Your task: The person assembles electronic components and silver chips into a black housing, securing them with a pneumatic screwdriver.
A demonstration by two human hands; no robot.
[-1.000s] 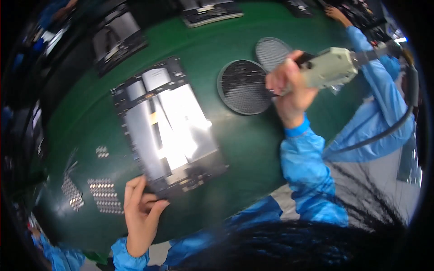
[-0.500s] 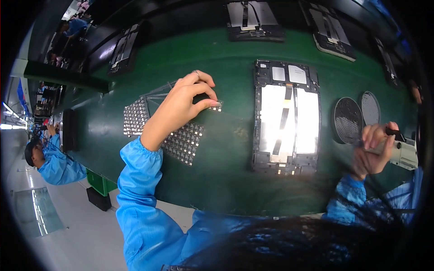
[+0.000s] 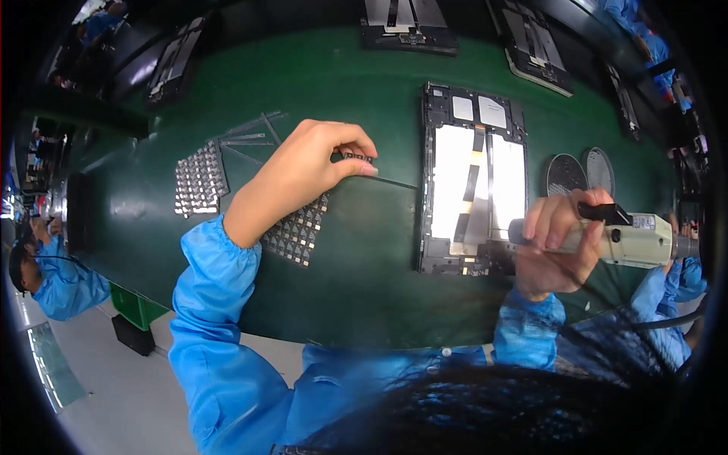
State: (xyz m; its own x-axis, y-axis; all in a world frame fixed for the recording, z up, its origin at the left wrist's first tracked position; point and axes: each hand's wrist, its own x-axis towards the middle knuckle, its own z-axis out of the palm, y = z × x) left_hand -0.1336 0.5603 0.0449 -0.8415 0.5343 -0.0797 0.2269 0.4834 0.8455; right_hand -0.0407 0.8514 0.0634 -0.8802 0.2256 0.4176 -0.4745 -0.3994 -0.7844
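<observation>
My left hand pinches a short strip of small parts between thumb and fingers. A thin dark strip runs from by the thumb toward the tablet. Beneath the wrist lies a sheet of small dark-and-silver parts, partly covered by my arm. My right hand is wrapped round a cream electric screwdriver with a black lever, held sideways with its dark nose pointing left. That nose is over the right edge of an opened tablet, whose silver battery and dark flat cable are exposed.
Another sheet of parts and loose thin strips lie to the left. Two round dishes sit at the right. More opened tablets line the far side. A person in blue is at the far left.
My right hand has brought the screwdriver leftward, from beside the dishes to the tablet's edge. My left hand keeps its pinch on the strip. The whole view has shifted slightly.
</observation>
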